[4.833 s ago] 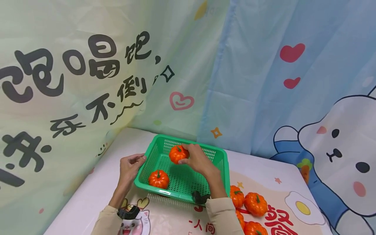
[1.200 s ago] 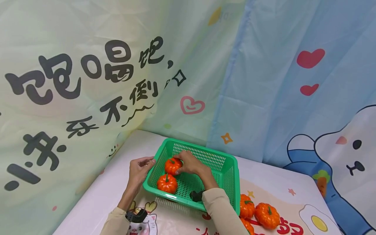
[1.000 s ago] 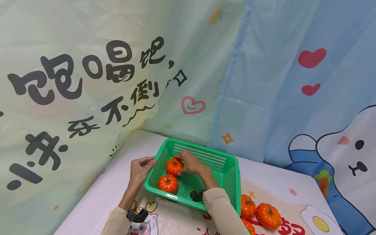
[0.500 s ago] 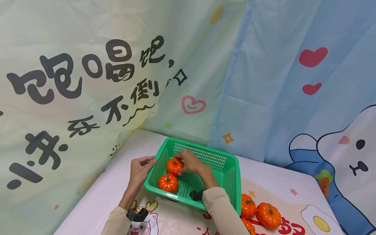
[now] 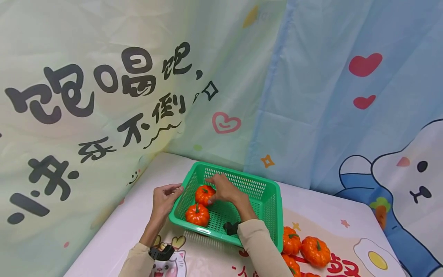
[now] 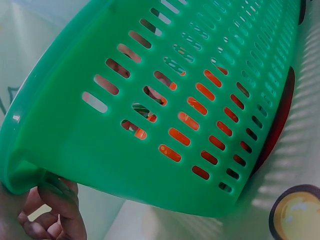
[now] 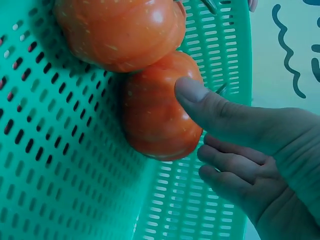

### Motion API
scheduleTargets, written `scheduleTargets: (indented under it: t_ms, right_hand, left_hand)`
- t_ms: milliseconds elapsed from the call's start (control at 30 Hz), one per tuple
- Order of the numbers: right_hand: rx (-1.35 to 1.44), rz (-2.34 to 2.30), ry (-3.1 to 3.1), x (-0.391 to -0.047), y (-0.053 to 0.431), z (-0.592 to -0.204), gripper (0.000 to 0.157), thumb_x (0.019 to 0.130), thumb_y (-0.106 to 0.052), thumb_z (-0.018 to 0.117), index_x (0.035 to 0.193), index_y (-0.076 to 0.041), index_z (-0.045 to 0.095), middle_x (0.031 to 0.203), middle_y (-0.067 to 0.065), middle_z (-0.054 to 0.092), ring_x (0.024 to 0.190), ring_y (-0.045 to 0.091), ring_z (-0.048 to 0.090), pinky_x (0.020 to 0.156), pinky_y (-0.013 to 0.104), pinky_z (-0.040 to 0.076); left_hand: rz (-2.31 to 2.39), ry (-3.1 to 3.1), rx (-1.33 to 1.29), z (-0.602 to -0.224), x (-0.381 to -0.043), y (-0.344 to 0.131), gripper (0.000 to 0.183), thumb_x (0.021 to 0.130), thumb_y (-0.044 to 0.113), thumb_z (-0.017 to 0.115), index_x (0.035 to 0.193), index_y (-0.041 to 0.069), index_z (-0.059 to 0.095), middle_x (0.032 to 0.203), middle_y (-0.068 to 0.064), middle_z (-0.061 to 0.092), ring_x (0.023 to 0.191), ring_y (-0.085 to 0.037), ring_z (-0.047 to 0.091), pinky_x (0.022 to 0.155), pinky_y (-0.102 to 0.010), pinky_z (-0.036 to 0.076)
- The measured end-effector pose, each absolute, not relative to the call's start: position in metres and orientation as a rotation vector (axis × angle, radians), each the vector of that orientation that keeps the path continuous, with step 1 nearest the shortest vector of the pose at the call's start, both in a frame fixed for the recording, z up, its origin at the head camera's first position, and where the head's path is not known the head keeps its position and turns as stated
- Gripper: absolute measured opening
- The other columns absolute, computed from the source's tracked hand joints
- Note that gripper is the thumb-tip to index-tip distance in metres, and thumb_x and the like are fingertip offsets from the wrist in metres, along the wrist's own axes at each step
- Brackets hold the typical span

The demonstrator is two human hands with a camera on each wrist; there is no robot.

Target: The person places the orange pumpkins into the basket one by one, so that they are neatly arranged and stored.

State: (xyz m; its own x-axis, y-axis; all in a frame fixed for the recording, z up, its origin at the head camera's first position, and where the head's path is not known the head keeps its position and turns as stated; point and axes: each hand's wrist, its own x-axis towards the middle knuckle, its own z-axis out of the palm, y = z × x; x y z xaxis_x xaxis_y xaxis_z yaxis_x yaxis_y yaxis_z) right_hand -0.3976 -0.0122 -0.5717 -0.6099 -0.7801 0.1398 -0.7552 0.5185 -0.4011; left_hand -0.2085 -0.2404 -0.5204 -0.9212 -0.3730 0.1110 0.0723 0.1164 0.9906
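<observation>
In the head view, a green plastic basket (image 5: 268, 211) holds two small orange pumpkins. The near pumpkin (image 5: 197, 215) sits in the front left corner; the far pumpkin (image 5: 204, 194) sits right behind it, against the left side. My left hand (image 5: 164, 200) pinches the basket's left rim, thumb and curled fingers visible in the left wrist view. My right hand (image 5: 226, 190) is spread around the far pumpkin. In the right wrist view its thumb overlaps that pumpkin (image 7: 155, 110), while the fingers stand off it; whether the thumb touches is unclear.
Several more pumpkins (image 5: 315, 251) lie on the table to the right of the basket, partly hidden by the right sleeve (image 5: 261, 246). A printed cloth (image 5: 311, 223) covers the table. Printed curtains (image 5: 221, 96) hang right behind it and along its left.
My right hand has brought the far pumpkin down to the left, behind the near one, and its fingers have now loosened from it. My left hand stays on the rim.
</observation>
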Motion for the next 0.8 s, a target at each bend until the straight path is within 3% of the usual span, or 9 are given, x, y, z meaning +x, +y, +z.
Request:
scheduleTargets:
  t_ms: [67,167,233,300,367,400,467,633,800]
  right_hand:
    - [-1.347,-0.670,2.689,-0.397,-0.011,-0.570,0.097,0.066,-0.034,0.108,0.151,-0.012,0.066,0.150,0.007,0.069,0.122,0.019,0.071,0.100,0.036,0.058]
    - [-1.369,-0.683,2.692,-0.389,-0.009,-0.559,0.092,0.070,-0.032,0.106,0.151,-0.010,0.066,0.149,0.010,0.069,0.108,0.013,0.069,0.094,0.029,0.052]
    - [-1.363,-0.699,2.678,-0.369,-0.009,-0.531,0.088,0.073,-0.026,0.104,0.149,-0.003,0.066,0.146,0.017,0.070,0.084,0.014,0.059,0.082,0.030,0.048]
    - [-1.325,-0.702,2.666,-0.349,-0.010,-0.500,0.084,0.076,-0.022,0.103,0.147,0.001,0.065,0.145,0.021,0.070,0.076,0.017,0.053,0.079,0.032,0.048]
    - [-1.303,-0.686,2.680,-0.335,-0.006,-0.481,0.080,0.079,-0.020,0.101,0.147,0.003,0.065,0.145,0.021,0.070,0.088,0.025,0.066,0.085,0.034,0.054]
    - [-1.275,-0.707,2.671,-0.333,-0.004,-0.476,0.081,0.079,-0.020,0.101,0.148,0.001,0.065,0.146,0.020,0.069,0.080,0.023,0.058,0.083,0.034,0.054]
    - [-1.234,-0.729,2.680,-0.337,0.000,-0.481,0.081,0.080,-0.021,0.100,0.150,-0.003,0.064,0.152,0.015,0.066,0.109,0.029,0.070,0.095,0.037,0.057]
    - [-1.143,-0.748,2.691,-0.315,0.003,-0.451,0.081,0.081,-0.013,0.098,0.152,-0.001,0.062,0.155,0.017,0.064,0.141,0.038,0.061,0.116,0.052,0.050]
    - [-1.126,-0.739,2.707,-0.297,0.012,-0.428,0.082,0.080,-0.011,0.098,0.151,0.002,0.061,0.144,0.022,0.071,0.141,0.040,0.062,0.117,0.054,0.051]
  left_hand:
    - [-1.863,-2.072,0.293,-0.520,-0.209,-0.240,0.029,0.100,0.015,0.081,0.120,-0.006,0.080,0.108,-0.025,0.080,0.079,-0.010,0.067,0.064,-0.020,0.055]
    - [-1.851,-2.075,0.292,-0.520,-0.209,-0.239,0.026,0.100,0.015,0.081,0.118,-0.004,0.082,0.105,-0.024,0.080,0.078,-0.010,0.067,0.064,-0.020,0.055]
    - [-1.836,-2.083,0.294,-0.521,-0.209,-0.239,0.025,0.100,0.015,0.081,0.117,-0.003,0.082,0.102,-0.023,0.080,0.077,-0.010,0.067,0.063,-0.020,0.055]
    - [-1.825,-2.088,0.293,-0.521,-0.210,-0.240,0.025,0.100,0.015,0.081,0.116,-0.003,0.082,0.101,-0.023,0.080,0.076,-0.009,0.067,0.063,-0.021,0.055]
    - [-1.825,-2.092,0.288,-0.522,-0.210,-0.238,0.024,0.099,0.014,0.081,0.116,-0.003,0.082,0.102,-0.024,0.080,0.077,-0.009,0.068,0.063,-0.021,0.056]
    - [-1.824,-2.096,0.286,-0.522,-0.210,-0.238,0.024,0.100,0.014,0.081,0.116,-0.003,0.082,0.103,-0.024,0.080,0.077,-0.010,0.068,0.063,-0.021,0.056]
    - [-1.816,-2.106,0.287,-0.522,-0.210,-0.238,0.024,0.100,0.015,0.080,0.117,-0.003,0.082,0.103,-0.023,0.080,0.077,-0.010,0.067,0.064,-0.021,0.056]
    - [-1.814,-2.120,0.299,-0.518,-0.208,-0.240,0.031,0.101,0.017,0.080,0.122,-0.006,0.080,0.107,-0.026,0.080,0.075,-0.007,0.066,0.063,-0.019,0.055]
    - [-1.808,-2.111,0.291,-0.518,-0.206,-0.238,0.031,0.100,0.018,0.081,0.122,-0.004,0.080,0.110,-0.025,0.080,0.078,-0.006,0.066,0.065,-0.019,0.055]
